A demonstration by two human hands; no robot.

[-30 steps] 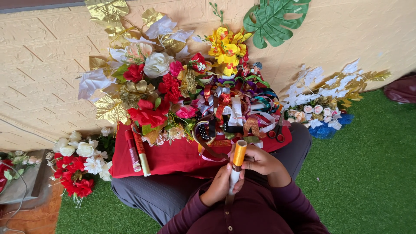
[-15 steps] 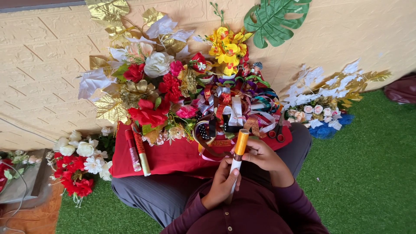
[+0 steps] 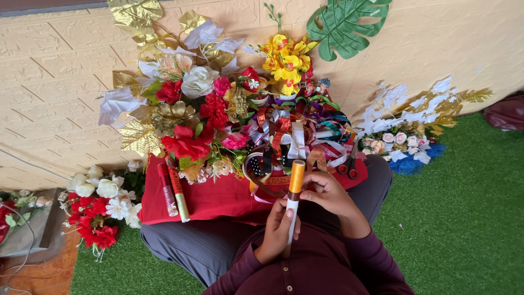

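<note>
Orange ribbon wound the upper part of a slim white stick (image 3: 295, 191), which stood nearly upright just in front of the person's chest. The left hand (image 3: 279, 229) was closed around the white lower part of the stick, thumb pressed along its shaft. The right hand (image 3: 327, 192) was closed on it higher up, its fingertips (image 3: 307, 186) pinching the stick just below the orange section. Both forearms wore maroon sleeves (image 3: 376, 262), and the seated person's grey trousers (image 3: 185, 240) showed beneath.

A red cloth (image 3: 218, 198) lay across the lap, directly beyond the hands. On its left part rested two rolls side by side, one red (image 3: 165, 188) and one gold and red (image 3: 178, 194). A heap of coloured ribbon spools (image 3: 295, 131) sat on the cloth's far side, with red-handled scissors (image 3: 348, 166) at its right edge. Behind rose a mass of artificial flowers (image 3: 191, 109), red, white, pink and yellow, mixed with gold leaves (image 3: 136, 136). A green paper leaf (image 3: 344, 24) lay against the cream brick-patterned wall (image 3: 49, 98). A bunch of red and white flowers (image 3: 101, 210) lay on green artificial turf (image 3: 458, 207) to the left; small pale roses with white leaves (image 3: 398, 142) lay to the right.
</note>
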